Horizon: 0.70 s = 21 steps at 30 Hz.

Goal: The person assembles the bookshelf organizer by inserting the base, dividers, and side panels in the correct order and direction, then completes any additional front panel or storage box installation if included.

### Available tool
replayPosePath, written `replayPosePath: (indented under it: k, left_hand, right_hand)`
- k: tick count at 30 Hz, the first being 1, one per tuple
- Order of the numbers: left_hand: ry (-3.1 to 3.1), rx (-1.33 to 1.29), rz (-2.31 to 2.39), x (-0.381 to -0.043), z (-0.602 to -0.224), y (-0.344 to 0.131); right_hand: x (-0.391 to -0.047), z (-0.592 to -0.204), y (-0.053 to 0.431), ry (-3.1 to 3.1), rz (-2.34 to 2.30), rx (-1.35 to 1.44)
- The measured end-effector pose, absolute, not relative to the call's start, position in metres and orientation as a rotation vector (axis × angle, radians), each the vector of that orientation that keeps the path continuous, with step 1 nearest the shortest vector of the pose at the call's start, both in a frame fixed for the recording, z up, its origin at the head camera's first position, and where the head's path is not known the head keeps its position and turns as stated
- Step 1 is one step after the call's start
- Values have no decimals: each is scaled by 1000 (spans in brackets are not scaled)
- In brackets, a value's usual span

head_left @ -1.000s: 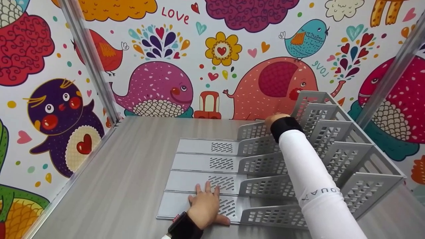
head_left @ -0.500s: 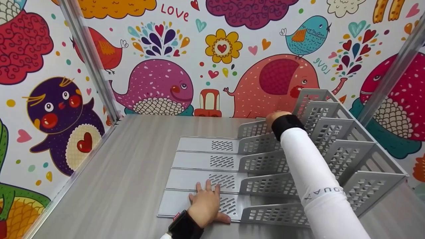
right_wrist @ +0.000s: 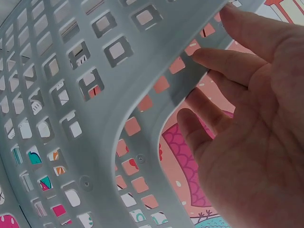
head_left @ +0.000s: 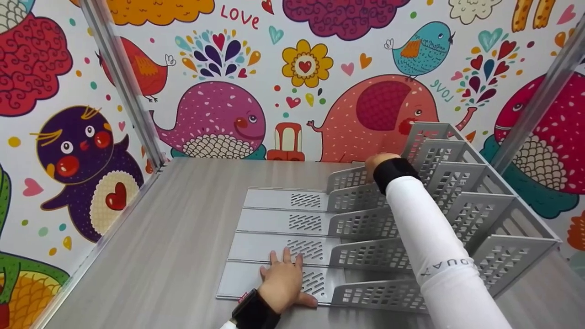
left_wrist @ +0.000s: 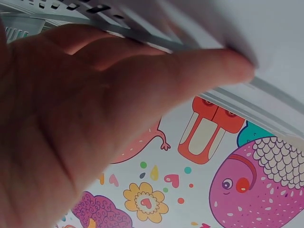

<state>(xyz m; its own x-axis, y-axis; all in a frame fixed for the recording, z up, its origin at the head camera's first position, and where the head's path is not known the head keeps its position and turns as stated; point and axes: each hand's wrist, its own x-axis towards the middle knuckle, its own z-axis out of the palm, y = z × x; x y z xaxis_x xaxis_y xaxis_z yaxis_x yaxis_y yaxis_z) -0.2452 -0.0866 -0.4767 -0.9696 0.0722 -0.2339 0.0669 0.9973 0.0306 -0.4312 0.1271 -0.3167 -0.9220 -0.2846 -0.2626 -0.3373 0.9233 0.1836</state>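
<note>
A grey plastic desktop file rack (head_left: 361, 224) stands on the table, with perforated dividers and flat base strips extending leftward. On the nearer strips rests my left hand (head_left: 281, 283), fingers spread and palm down. In the left wrist view its thumb (left_wrist: 213, 66) lies along the strip's surface. At the rack's far end, my right hand (head_left: 381, 162) grips the farthest divider (head_left: 347, 178) by its edge. The right wrist view shows the thumb and forefinger of the right hand (right_wrist: 256, 109) against that divider; some other fingertips are partly hidden at its edge.
Taller perforated panels (head_left: 502, 260) rise on the rack's right side, beside my right sleeve (head_left: 434, 242). The wood-grain tabletop (head_left: 169, 256) extends left of the rack. Patterned walls (head_left: 219, 119) and metal posts (head_left: 123, 82) enclose the back and sides.
The head view has shifted slightly. Both hands keep their places on the rack, and the rack looks the same.
</note>
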Motion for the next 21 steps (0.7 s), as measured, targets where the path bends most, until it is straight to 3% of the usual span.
replayPosePath:
  k: [13,21]
  left_hand:
    - [2918,118,50,-246,-477,-86]
    - [2915,113,55,-244,-478,-87]
  right_hand:
    - [-465,-336,144,2825,270,-447]
    - [-464,-338,140,2855,266,-476]
